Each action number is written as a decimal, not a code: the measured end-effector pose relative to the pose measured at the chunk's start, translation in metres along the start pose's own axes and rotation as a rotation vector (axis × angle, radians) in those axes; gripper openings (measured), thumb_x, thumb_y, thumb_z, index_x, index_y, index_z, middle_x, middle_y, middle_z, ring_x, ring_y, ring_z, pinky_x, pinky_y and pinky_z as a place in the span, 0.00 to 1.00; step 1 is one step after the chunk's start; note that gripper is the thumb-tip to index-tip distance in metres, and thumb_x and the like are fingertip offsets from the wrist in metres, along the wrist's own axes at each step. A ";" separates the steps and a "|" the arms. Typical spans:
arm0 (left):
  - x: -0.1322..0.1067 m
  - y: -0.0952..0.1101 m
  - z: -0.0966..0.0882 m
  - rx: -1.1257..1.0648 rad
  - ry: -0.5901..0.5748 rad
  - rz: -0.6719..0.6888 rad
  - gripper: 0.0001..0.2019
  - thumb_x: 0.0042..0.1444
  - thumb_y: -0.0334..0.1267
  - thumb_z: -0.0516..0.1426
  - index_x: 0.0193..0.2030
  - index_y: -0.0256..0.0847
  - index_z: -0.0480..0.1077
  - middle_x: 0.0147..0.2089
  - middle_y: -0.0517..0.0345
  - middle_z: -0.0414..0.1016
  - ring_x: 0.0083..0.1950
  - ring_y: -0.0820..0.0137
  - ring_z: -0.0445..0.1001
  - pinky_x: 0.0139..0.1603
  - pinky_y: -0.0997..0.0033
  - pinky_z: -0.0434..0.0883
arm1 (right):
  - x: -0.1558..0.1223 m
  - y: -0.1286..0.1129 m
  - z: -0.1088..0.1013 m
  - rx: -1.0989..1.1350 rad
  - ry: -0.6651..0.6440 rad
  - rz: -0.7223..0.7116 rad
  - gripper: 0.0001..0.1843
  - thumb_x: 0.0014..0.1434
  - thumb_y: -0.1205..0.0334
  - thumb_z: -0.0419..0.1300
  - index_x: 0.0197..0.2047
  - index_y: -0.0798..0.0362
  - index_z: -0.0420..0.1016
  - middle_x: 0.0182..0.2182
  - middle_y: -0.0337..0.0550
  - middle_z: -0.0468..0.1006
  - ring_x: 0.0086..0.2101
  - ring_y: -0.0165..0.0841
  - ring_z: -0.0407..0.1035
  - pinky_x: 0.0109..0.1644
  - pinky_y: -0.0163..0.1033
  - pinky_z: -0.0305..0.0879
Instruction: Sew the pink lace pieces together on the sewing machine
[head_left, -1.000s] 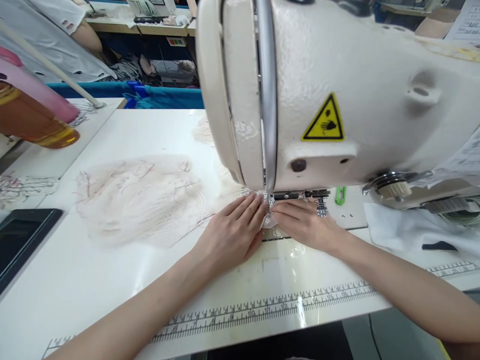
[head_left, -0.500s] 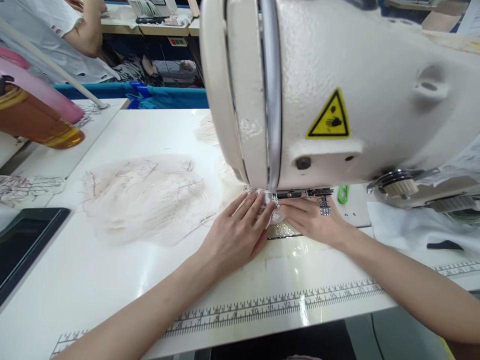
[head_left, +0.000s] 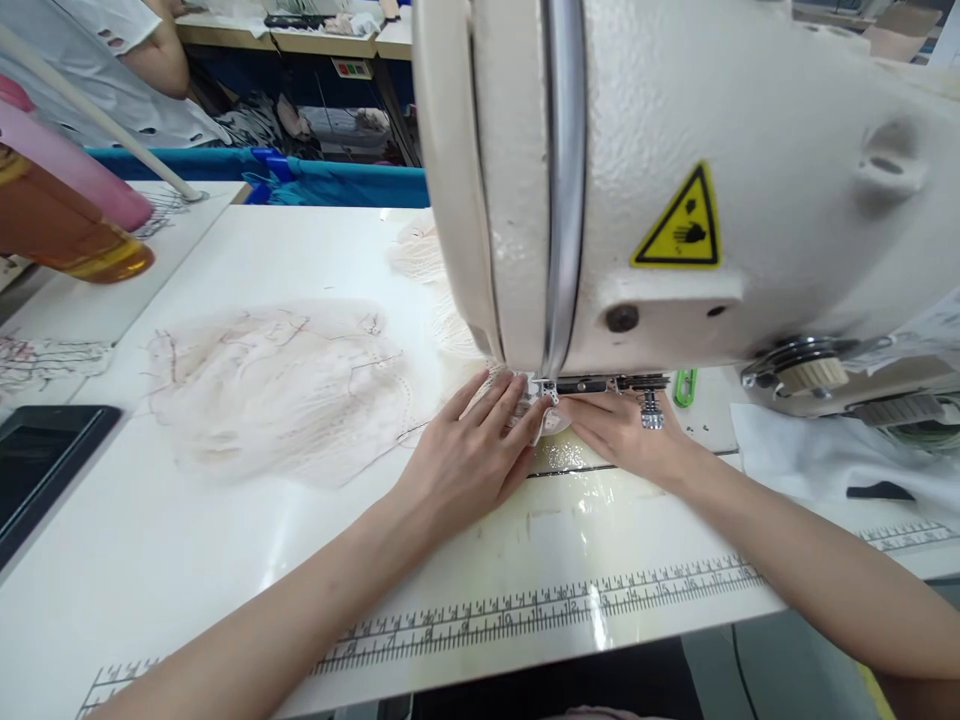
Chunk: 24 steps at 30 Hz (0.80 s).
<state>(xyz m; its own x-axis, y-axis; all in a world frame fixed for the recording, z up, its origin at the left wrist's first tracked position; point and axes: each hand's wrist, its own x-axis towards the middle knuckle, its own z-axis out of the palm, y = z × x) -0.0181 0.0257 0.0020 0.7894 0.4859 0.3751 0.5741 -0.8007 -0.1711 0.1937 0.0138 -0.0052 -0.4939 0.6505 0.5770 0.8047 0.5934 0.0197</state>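
My left hand (head_left: pixel 469 455) lies flat on the white table (head_left: pixel 225 560), fingers stretched out and pressing a small piece of white lace (head_left: pixel 546 415) under the head of the cream sewing machine (head_left: pixel 675 180). My right hand (head_left: pixel 626 432) rests flat opposite it, fingertips on the same lace beside the presser foot (head_left: pixel 651 408). The needle area is partly hidden by the machine head. A sheer pink fabric piece (head_left: pixel 277 390) lies just left of my left hand.
A dark tablet (head_left: pixel 37 480) sits at the left edge. An amber and pink bottle (head_left: pixel 67 215) stands far left. A printed ruler (head_left: pixel 525 610) runs along the table's front. White cloth (head_left: pixel 825 465) lies at right. Another person's arm (head_left: pixel 157 55) shows at the back left.
Both hands have crept slightly away from me toward the needle, feeding the lace along. The camera has moved a little closer to the machine.
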 end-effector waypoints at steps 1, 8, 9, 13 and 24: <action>0.000 0.000 0.001 0.001 0.007 0.006 0.17 0.64 0.36 0.50 0.55 0.32 0.69 0.54 0.42 0.74 0.57 0.53 0.72 0.59 0.49 0.69 | 0.000 -0.001 -0.001 -0.032 0.004 0.002 0.11 0.60 0.71 0.53 0.33 0.47 0.72 0.29 0.32 0.75 0.29 0.28 0.64 0.35 0.39 0.61; -0.001 -0.003 0.000 -0.053 0.020 0.114 0.13 0.64 0.27 0.48 0.50 0.33 0.71 0.55 0.49 0.74 0.56 0.63 0.73 0.62 0.56 0.67 | -0.001 -0.002 -0.003 -0.125 -0.034 -0.093 0.10 0.59 0.72 0.54 0.35 0.49 0.73 0.34 0.34 0.78 0.31 0.30 0.67 0.36 0.40 0.61; -0.001 -0.003 -0.001 -0.059 0.015 0.108 0.12 0.64 0.28 0.48 0.48 0.34 0.71 0.55 0.49 0.74 0.56 0.64 0.73 0.62 0.56 0.67 | -0.001 -0.001 0.000 -0.093 -0.037 -0.116 0.10 0.59 0.73 0.54 0.35 0.50 0.73 0.35 0.35 0.78 0.32 0.30 0.68 0.37 0.40 0.62; -0.001 -0.005 -0.002 -0.074 0.010 0.092 0.11 0.62 0.27 0.48 0.43 0.34 0.71 0.53 0.48 0.75 0.55 0.64 0.74 0.63 0.54 0.66 | -0.006 0.003 0.011 0.047 -0.115 -0.128 0.13 0.60 0.75 0.52 0.40 0.50 0.74 0.40 0.37 0.78 0.38 0.30 0.70 0.42 0.39 0.65; 0.000 -0.006 -0.003 -0.027 -0.002 0.057 0.15 0.56 0.23 0.45 0.40 0.37 0.71 0.52 0.49 0.77 0.53 0.64 0.75 0.61 0.55 0.68 | -0.004 -0.006 0.008 0.115 -0.163 -0.102 0.14 0.60 0.76 0.51 0.40 0.50 0.71 0.41 0.38 0.77 0.40 0.29 0.68 0.42 0.37 0.65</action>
<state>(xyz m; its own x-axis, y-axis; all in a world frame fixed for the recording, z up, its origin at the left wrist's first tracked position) -0.0220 0.0295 0.0060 0.8209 0.4402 0.3638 0.5225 -0.8361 -0.1673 0.1879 0.0113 -0.0144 -0.6253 0.6464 0.4373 0.7092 0.7045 -0.0274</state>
